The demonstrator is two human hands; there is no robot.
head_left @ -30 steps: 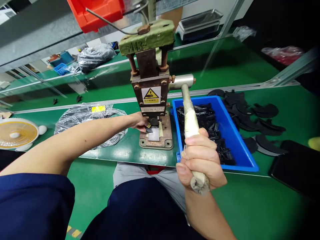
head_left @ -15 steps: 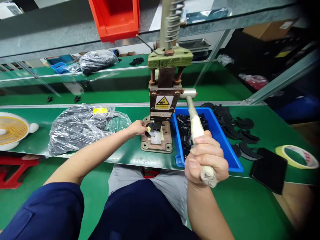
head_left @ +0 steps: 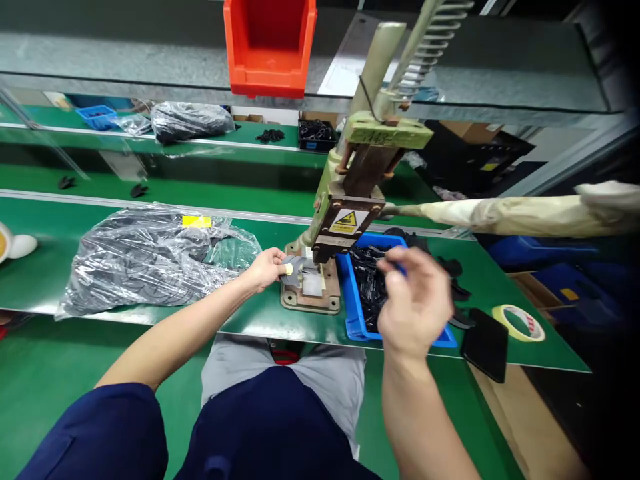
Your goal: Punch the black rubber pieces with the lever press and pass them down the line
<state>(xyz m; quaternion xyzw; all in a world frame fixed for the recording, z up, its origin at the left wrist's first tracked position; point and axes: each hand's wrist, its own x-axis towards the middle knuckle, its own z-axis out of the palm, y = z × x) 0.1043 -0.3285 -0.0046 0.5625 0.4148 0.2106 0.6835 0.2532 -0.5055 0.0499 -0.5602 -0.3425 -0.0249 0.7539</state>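
Note:
My left hand (head_left: 269,268) is closed on a flat dark curved piece (head_left: 295,272) with a small yellow round spot near the fingers. The piece lies over the left side of the base (head_left: 311,303) of a hand press (head_left: 345,213), under its raised ram. Off the lever, my right hand (head_left: 417,300) hovers over the blue bin (head_left: 355,313) of small black parts, slightly blurred, its curled fingers apart from the thumb. The press's wrapped lever handle (head_left: 500,215) sticks out to the right, well above that hand.
Left of the press lies a clear bag (head_left: 150,260) of dark pieces. A black phone-like slab (head_left: 486,343) and a tape roll (head_left: 520,323) are at the right. An orange-red bin (head_left: 270,73) sits on the shelf above.
My right hand has let go of the lever, which has swung up to the right. The ram has risen off the base. My left hand still holds the curved piece, and the view has turned.

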